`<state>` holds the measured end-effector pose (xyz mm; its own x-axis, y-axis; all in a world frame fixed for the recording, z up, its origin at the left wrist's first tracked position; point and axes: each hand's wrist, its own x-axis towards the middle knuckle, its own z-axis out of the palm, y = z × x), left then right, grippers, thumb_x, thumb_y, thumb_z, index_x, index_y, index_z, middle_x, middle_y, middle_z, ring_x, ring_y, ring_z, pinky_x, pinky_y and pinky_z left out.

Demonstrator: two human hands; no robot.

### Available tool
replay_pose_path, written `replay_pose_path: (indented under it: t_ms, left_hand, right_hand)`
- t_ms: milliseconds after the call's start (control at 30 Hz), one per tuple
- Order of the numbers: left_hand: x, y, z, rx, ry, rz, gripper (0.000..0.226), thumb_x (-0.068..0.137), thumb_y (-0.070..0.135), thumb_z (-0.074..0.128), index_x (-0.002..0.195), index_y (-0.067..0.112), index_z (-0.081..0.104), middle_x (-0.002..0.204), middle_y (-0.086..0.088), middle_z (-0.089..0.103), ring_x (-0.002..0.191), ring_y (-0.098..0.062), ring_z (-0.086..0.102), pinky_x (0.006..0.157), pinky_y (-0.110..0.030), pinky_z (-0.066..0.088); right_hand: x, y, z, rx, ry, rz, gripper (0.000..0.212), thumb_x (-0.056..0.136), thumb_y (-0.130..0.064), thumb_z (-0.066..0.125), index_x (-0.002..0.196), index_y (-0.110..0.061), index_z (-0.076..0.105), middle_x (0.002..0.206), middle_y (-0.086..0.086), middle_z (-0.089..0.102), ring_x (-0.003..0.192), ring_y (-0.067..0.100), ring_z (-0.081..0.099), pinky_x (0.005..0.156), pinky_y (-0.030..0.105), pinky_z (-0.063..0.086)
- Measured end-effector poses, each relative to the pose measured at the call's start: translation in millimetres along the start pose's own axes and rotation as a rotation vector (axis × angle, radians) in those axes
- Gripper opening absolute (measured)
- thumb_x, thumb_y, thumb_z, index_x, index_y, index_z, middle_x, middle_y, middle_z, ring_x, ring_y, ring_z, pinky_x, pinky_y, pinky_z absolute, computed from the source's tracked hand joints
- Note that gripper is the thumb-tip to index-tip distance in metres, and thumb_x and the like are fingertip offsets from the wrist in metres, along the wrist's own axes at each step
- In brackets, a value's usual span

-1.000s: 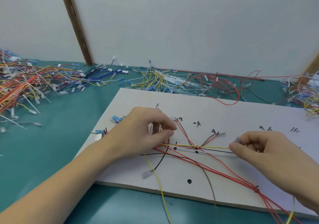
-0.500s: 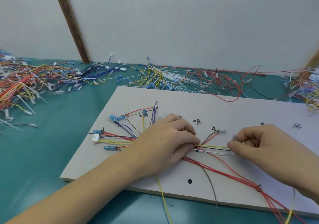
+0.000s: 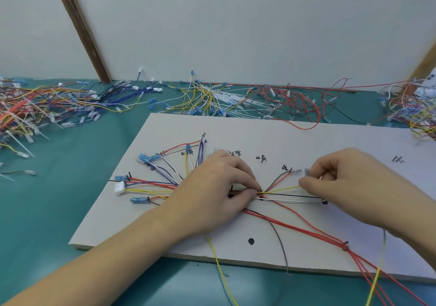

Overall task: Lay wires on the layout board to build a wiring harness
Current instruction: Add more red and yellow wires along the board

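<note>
A head-worn camera looks down at two bare hands working on a flat white rectangular layout board (image 3: 295,138), which lies on a teal-covered desk (image 3: 59,199).

Nearest the viewer, a yellow wire (image 3: 219,268) and a bundle of red wires (image 3: 306,231) trail off the board's front edge, below both hands.

The left hand (image 3: 212,195) has its fingers (image 3: 247,193) curled and pinched on the junction where the laid wires cross. To the left of those fingers, coloured wires fan out to blue crimp terminals (image 3: 139,200) and a white plastic connector (image 3: 119,187).

The right hand (image 3: 354,185) pinches a small clear-sleeved wire terminal (image 3: 306,171) between thumb and forefinger. A thin yellow lead (image 3: 283,189) runs from that hand back toward the left fingers.

The step in hand appears to be routing one wire from the junction out to its marked position (handwritten black labels (image 3: 260,158) sit just beyond the fingers). The next move likely calls for keeping the junction pinned while the right hand sets the terminal at its label.

Farthest away, loose heaps of spare wires (image 3: 212,95) lie along a pale wall.
</note>
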<state>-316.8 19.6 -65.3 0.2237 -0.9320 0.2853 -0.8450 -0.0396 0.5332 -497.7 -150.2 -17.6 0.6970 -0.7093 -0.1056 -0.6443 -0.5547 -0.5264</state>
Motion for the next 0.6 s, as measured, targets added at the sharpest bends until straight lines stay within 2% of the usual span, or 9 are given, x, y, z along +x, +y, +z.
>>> replay_pose_path:
  t_ms: [100,167,233,300,433,600]
  left_hand:
    - [-0.8,0.6,0.3,-0.001,0.013,0.007,0.014,0.094,0.028,0.072,0.104,0.033,0.081,0.101,0.018,0.067,0.105,-0.007,0.053,0.093,-0.03,0.044]
    - [-1.2,0.9,-0.1,-0.007,0.027,0.034,0.017,0.095,0.026,0.071,0.11,0.031,0.078,0.099,0.017,0.068,0.102,-0.007,0.054,0.092,-0.029,0.045]
    - [-1.4,1.5,-1.0,-0.001,0.029,0.064,0.021,0.096,0.024,0.07,0.115,0.03,0.075,0.097,0.017,0.068,0.101,-0.007,0.054,0.093,-0.029,0.045]
    - [-2.0,2.1,-1.5,0.02,0.015,0.098,0.023,0.099,0.022,0.066,0.118,0.03,0.074,0.099,0.016,0.068,0.101,-0.01,0.054,0.092,-0.031,0.045]
    - [-3.5,1.4,-2.6,0.044,-0.022,0.117,0.025,0.102,0.022,0.062,0.12,0.034,0.075,0.104,0.015,0.065,0.103,-0.012,0.053,0.09,-0.033,0.046]
    - [-3.2,0.3,-1.8,0.051,-0.026,0.113,0.026,0.102,0.022,0.062,0.12,0.036,0.075,0.105,0.016,0.064,0.104,-0.013,0.053,0.091,-0.034,0.046]
  right_hand:
    - [14.5,-13.7,-6.0,-0.133,0.008,-0.014,0.029,0.083,-0.039,0.077,0.066,-0.016,0.073,0.055,0.001,0.065,0.046,0.013,0.052,0.053,0.031,0.048]
    - [28.3,-25.1,-9.9,-0.183,-0.013,-0.018,0.031,0.08,-0.04,0.079,0.066,-0.013,0.075,0.056,0.003,0.066,0.051,0.017,0.053,0.051,0.027,0.042]
    - [44.2,-36.6,-11.8,-0.211,-0.079,0.003,0.038,0.078,-0.043,0.08,0.069,-0.007,0.074,0.055,0.005,0.062,0.051,0.018,0.048,0.053,0.025,0.037]
    - [57.6,-47.3,-11.9,-0.228,-0.178,0.05,0.041,0.077,-0.045,0.079,0.061,-0.008,0.069,0.051,0.005,0.057,0.046,0.02,0.042,0.051,0.025,0.034]
    - [76.9,-61.0,-8.3,-0.113,-0.371,0.148,0.042,0.082,-0.028,0.08,0.047,-0.014,0.062,0.044,-0.001,0.048,0.033,0.016,0.033,0.038,0.014,0.024]
    - [86.8,-68.6,7.2,0.015,-0.389,0.181,0.036,0.086,-0.015,0.077,0.055,-0.009,0.061,0.039,-0.002,0.047,0.029,0.012,0.033,0.033,0.013,0.023]
